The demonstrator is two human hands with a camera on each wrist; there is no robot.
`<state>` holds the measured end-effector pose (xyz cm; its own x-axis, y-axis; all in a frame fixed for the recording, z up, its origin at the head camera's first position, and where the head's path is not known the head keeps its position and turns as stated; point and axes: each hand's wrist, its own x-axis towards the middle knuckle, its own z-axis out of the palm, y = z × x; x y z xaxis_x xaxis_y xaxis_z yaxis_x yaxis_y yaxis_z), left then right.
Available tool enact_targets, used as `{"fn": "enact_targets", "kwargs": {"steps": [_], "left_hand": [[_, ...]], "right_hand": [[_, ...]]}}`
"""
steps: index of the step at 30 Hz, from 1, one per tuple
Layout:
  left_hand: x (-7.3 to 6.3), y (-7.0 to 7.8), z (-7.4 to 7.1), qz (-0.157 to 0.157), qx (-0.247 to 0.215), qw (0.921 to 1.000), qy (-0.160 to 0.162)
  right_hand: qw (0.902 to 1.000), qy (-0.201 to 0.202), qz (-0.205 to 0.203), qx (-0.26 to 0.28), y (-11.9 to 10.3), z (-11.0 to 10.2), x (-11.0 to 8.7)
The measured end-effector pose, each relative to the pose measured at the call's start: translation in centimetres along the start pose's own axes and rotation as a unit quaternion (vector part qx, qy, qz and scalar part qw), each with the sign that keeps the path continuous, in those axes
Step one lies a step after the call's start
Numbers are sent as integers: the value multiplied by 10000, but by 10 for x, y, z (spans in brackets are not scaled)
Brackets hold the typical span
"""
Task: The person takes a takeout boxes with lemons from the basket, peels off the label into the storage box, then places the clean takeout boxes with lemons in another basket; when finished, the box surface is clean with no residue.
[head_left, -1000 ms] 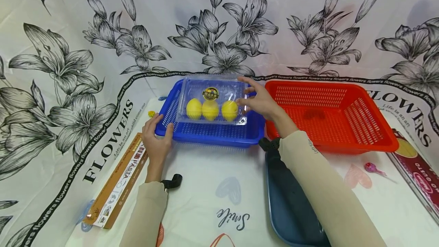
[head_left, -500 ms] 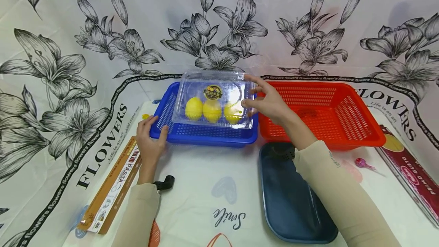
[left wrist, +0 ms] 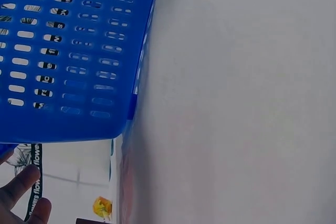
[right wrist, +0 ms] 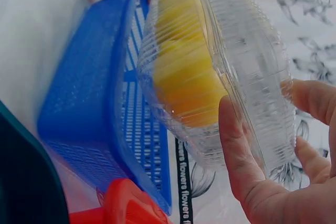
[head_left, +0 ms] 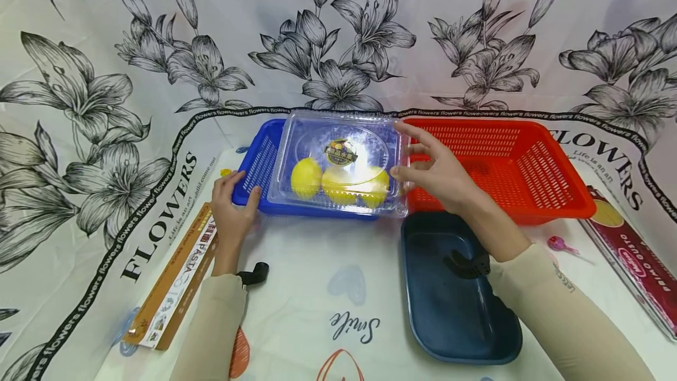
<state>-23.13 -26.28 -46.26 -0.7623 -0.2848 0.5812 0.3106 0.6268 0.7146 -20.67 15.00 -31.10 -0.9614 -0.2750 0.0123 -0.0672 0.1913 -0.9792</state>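
My right hand [head_left: 441,169] grips the right end of a clear plastic clamshell box [head_left: 312,134], thumb on the near side and fingers spread along the lid edge. Inside it yellow lemons [head_left: 306,178] lie along the lower side, and a dark round label [head_left: 341,151] marks the lid. The box tilts above the blue basket [head_left: 260,154], covering most of it in the head view. At that basket's left front corner, my left hand [head_left: 231,207] holds the rim; its fingertips [left wrist: 31,174] show beside the blue wall in the left wrist view.
A red basket [head_left: 573,193] stands to the right. In front of it lies a dark blue tray [head_left: 449,322], under my right forearm. A pasta box [head_left: 174,287] is at left; a lollipop [head_left: 557,244] and a maroon package [head_left: 632,263] are at right. Floral cloth hangs behind.
The clear box has come right and nearer the camera with my right hand, and its lemons have shifted together on the right. My left hand stays at the blue basket's corner.
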Motion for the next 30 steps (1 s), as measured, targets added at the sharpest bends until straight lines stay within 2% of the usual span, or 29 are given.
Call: {"fn": "enact_targets", "kwargs": {"steps": [8, 15, 30], "left_hand": [[0, 2, 4, -84, 70, 9999, -80], [-1, 3, 1, -33, 53, 10000, -2], [0, 5, 1, -54, -28, 10000, 20]], "right_hand": [[9997, -207, -91, -62, 5, 1, -34], [9986, -472, -234, 31, 13, 16, -55], [9964, -772, 190, -292, 29, 42, -90]]}}
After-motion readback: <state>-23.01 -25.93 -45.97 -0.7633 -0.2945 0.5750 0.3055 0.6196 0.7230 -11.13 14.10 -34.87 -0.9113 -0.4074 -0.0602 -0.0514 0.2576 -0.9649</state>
